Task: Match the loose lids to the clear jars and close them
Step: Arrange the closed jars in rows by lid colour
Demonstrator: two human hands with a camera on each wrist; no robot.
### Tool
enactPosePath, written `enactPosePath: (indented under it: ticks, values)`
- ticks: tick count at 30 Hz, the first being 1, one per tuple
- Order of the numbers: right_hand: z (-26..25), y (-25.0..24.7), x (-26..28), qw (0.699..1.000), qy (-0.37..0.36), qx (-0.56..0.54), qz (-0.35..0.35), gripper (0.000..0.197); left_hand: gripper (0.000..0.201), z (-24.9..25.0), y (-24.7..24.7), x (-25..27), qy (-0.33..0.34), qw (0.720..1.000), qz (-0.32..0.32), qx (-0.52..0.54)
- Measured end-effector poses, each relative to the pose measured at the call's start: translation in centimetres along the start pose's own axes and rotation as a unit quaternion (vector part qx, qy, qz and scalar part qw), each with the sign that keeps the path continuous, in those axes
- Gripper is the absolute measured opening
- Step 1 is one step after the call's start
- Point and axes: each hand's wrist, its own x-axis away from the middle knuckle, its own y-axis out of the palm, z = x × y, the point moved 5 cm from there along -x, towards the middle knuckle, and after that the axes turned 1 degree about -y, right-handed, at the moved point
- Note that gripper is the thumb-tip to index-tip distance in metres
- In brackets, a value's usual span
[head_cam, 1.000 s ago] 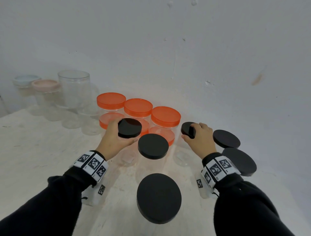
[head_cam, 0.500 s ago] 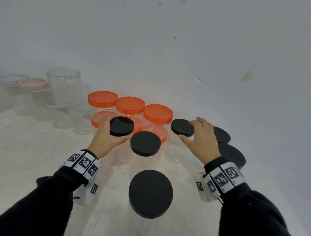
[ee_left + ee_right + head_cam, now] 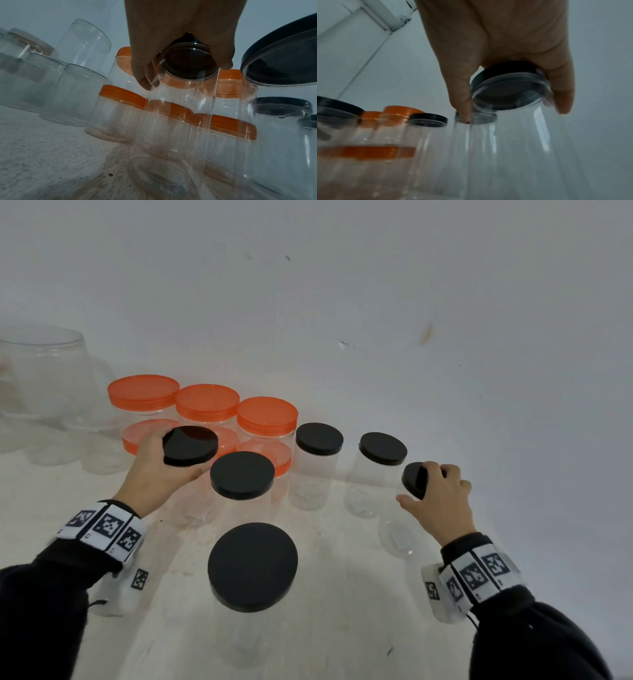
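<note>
Table (image 3: 61, 501), pale and scuffed, carries everything I can see, with a plain wall (image 3: 342, 285) behind it. Largest on it is a tall open jar (image 3: 44, 364) at the far left, with lower open clear jars (image 3: 72, 93) around its foot. Next come the orange-lidded jars (image 3: 205, 402), three tall ones in a row at the back and shorter ones in front of them.

Nearest me stands the biggest black-lidded jar (image 3: 252, 566), and just beyond it a middle one (image 3: 242, 474). Two smaller closed jars, one (image 3: 319, 438) beside the orange row and another (image 3: 382, 448) to its right, stand apart from each other.

My left hand (image 3: 161, 470) has its fingers curled round a black lid (image 3: 190, 445) on top of a clear jar (image 3: 180, 94); from the left wrist view that lid sits on the jar's mouth, thumb and fingers reaching down past the rim. My right hand (image 3: 442, 498) is clamped over a second black lid (image 3: 415, 479) at the right end of the row; in the right wrist view this lid is on the mouth of its jar (image 3: 522, 142), which looks tilted, though blur keeps me from telling how far the lid is seated.

Marker bands (image 3: 102, 525) wrap both my wrists over dark sleeves (image 3: 41, 611).
</note>
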Motion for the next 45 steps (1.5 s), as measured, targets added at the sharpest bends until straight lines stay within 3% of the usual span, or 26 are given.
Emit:
enactPosePath:
  ticks: [2, 5, 11, 16, 20, 25, 33, 45]
  values:
    - [1.4, -0.2, -1.0, 1.0, 0.017, 0.01, 0.014, 0.063, 0.071, -0.2, -0.1, -0.1, -0.001, 1.0, -0.005, 0.001]
    - [2.7, -0.4, -2.1, 0.999, 0.03, 0.007, 0.026, 0.064, 0.069, 0.0, -0.1, -0.1, 0.002, 1.0, -0.005, 0.003]
    - [2.7, -0.3, -2.5, 0.992, 0.047, 0.12, 0.005, 0.079, 0.043, 1.1, 0.1, 0.0, 0.016, 1.0, -0.003, 0.004]
    - [-0.3, -1.1, -2.7, 0.988, -0.044, 0.136, 0.055, 0.089, 0.044, 0.7, 0.1, 0.0, 0.011, 1.0, 0.005, 0.005]
    - [-3.8, -0.5, -3.5, 0.989, -0.127, 0.056, 0.042, 0.078, 0.042, 0.9, 0.0, 0.1, 0.016, 1.0, 0.005, 0.004]
    - [-6.5, 2.7, -4.7, 0.987, -0.144, 0.06, -0.037, 0.059, 0.048, 0.6, 0.0, 0.2, 0.013, 1.0, 0.012, 0.008]
    - [-7.6, 3.6, -4.9, 0.991, -0.137, 0.01, -0.004, 0.034, 0.068, -0.1, -0.1, 0.2, 0.008, 1.0, 0.008, 0.024]
    - [-8.6, 4.0, -4.4, 0.989, -0.145, -0.012, 0.018, 0.033, 0.068, -0.4, -0.1, 0.1, 0.005, 1.0, 0.012, 0.019]
